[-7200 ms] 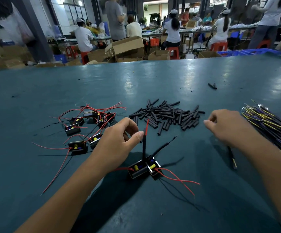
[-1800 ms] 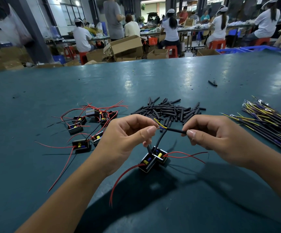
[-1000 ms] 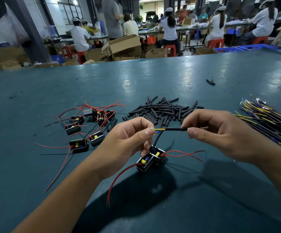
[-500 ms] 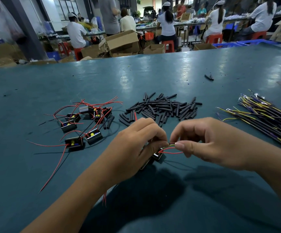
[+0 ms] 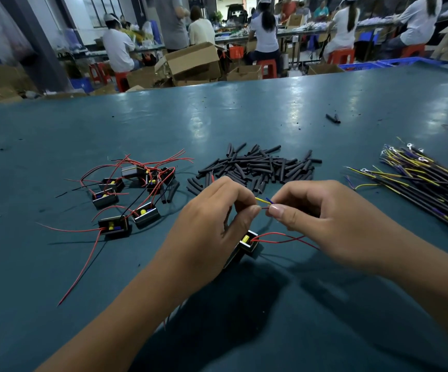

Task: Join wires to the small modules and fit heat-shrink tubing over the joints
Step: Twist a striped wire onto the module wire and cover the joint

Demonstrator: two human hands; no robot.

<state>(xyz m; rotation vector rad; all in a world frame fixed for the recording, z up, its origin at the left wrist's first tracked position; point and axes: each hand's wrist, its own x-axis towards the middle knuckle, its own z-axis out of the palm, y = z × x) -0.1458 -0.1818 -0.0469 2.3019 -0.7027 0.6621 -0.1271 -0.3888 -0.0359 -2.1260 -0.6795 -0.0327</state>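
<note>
Head view: your two hands meet above the teal tabletop (image 5: 56, 264), which is smooth and glossy with scattered dark crumbs. Your left hand (image 5: 212, 226) has its thumb and curled fingers pinching thin wire ends (image 5: 264, 201); one is yellow, one blue. Your right hand (image 5: 322, 221) pinches the same ends from the other side, fingertips almost touching the left's. Under your hands one small module (image 5: 247, 241) hangs or rests just above the tabletop; I cannot tell which. It is a black open box with a yellow part inside and two thin red leads (image 5: 279, 237) looping toward your right wrist.

To the left lies a cluster of modules (image 5: 126, 200), about seven, the same black box shape, tangled with red and black leads. Behind your hands is a loose pile of tubing pieces (image 5: 260, 165), several dozen short matte black tubes, too many to count. Two more tubing bits (image 5: 332, 118) lie apart farther back. At the right is a bundle of wires (image 5: 426, 181), long, black-sleeved with yellow and purple ends, some with metal ring tips. Beyond the tabletop are cardboard boxes (image 5: 193, 63), red stools and seated workers.
</note>
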